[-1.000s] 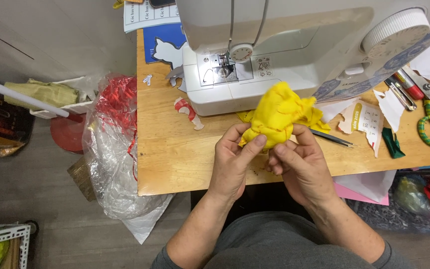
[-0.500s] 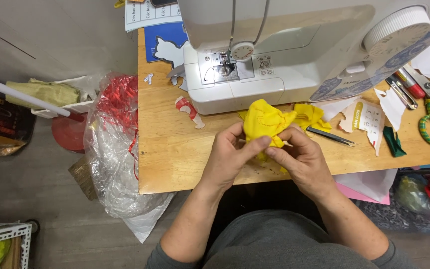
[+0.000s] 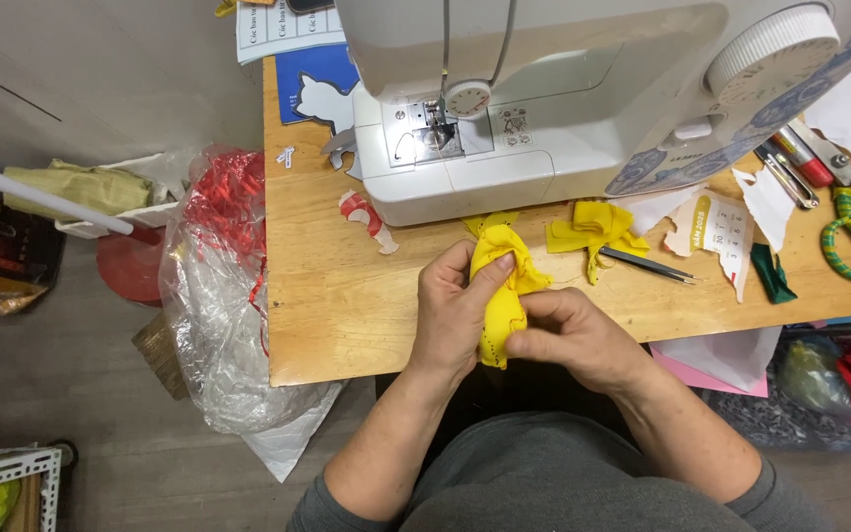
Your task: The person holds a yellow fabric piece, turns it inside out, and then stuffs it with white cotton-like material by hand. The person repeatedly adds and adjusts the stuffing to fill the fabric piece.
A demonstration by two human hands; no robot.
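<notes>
Both hands, left hand (image 3: 455, 315) and right hand (image 3: 568, 340), fingers closed on yellow cloth (image 3: 499, 286) above wooden worktop's (image 3: 347, 305) front edge, white sewing machine (image 3: 544, 89) behind, plastic bag (image 3: 214, 296) hanging off left edge.

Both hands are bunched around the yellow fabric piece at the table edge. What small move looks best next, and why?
Probably push the left thumb deeper into the yellow fabric piece while the right hand steadies its lower end. The left hand already pinches its upper part, the cloth is crumpled between both hands, and it sits in front of the sewing machine.

Matt yellow cloth (image 3: 500, 296), glossy white plastic sewing machine (image 3: 563, 108), smooth wooden table (image 3: 347, 296).
</notes>
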